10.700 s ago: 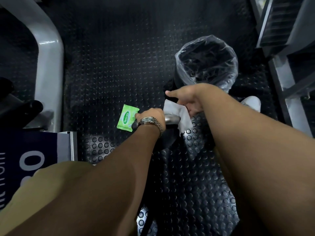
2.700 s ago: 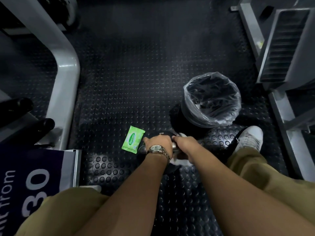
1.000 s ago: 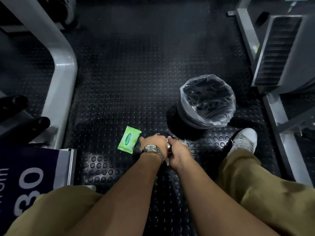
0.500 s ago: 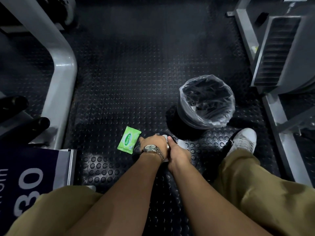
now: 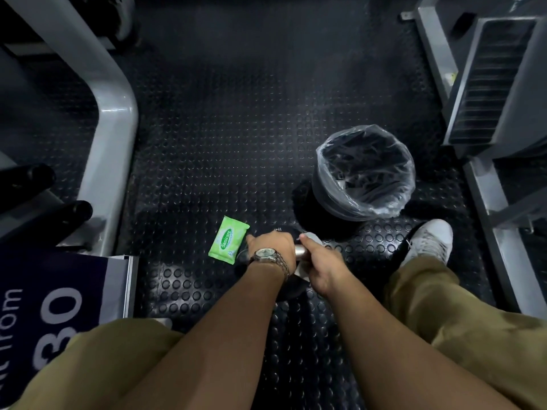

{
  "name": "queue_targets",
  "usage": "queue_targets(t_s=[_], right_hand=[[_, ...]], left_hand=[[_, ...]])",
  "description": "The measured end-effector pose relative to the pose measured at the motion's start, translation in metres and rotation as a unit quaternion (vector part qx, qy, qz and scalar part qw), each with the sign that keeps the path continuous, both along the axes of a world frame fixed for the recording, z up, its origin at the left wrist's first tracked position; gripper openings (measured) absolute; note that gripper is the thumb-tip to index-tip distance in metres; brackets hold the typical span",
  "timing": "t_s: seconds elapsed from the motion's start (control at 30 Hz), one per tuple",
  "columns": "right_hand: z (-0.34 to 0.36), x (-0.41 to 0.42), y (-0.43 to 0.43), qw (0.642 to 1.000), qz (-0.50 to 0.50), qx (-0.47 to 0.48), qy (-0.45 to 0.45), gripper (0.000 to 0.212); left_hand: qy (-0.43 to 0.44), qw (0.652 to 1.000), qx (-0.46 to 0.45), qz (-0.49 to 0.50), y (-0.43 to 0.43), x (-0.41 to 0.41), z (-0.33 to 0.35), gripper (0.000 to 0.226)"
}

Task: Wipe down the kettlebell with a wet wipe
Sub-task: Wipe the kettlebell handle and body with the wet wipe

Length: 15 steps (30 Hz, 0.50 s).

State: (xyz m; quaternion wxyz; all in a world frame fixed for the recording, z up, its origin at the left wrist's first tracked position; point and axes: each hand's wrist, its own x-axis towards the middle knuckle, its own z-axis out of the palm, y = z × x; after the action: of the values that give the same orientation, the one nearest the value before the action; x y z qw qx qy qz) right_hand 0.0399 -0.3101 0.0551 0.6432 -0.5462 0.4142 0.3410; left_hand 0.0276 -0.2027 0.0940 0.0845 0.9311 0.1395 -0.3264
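Kettlebell (image 5: 289,287) sits on the studded rubber floor (image 5: 222,143) right in front of the crouched person, its dark body mostly hidden under the two forearms, just beside the green wipe pack (image 5: 228,243) and near the bin (image 5: 331,207). The left hand (image 5: 273,247), watch on the wrist, is wrapped round the steel handle (image 5: 299,250), fingers clenched on the bar to steady the weight. The right hand (image 5: 321,266) has its fingers curled round the white wet wipe (image 5: 314,239), bunched against the handle's right end where it curves down to the ball. This looks like the handle pass, and to do it well the wipe should wrap fully round the bar and slide along it with firm pressure. The steadying hand would then need to shift aside, because the stretch under its palm is not getting cleaned. After that the ball wants a wipe all round, tipping the weight by the handle to reach its underside. As for containers, the bin stands upright with a clear plastic liner folded over its rim. Its inside is dark and I cannot tell whether anything lies in it. The wipe pack lies flat, label up, and whether its flap is open is too small to tell.
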Motion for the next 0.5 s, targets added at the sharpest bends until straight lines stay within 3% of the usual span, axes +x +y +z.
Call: queue_targets(t_s=[0.27,0.5], right_hand=[[0.006,-0.003,0.007,0.996,-0.058,-0.075,-0.003,0.039],[0.0,-0.01,-0.002,0.998,0.031,0.049,0.001,0.048]], left_hand=[[-0.001,1.0,0.001,-0.006,0.0,0.0,0.004,0.025],[-0.005,1.0,-0.002,0.004,0.0,0.001,0.0,0.023]])
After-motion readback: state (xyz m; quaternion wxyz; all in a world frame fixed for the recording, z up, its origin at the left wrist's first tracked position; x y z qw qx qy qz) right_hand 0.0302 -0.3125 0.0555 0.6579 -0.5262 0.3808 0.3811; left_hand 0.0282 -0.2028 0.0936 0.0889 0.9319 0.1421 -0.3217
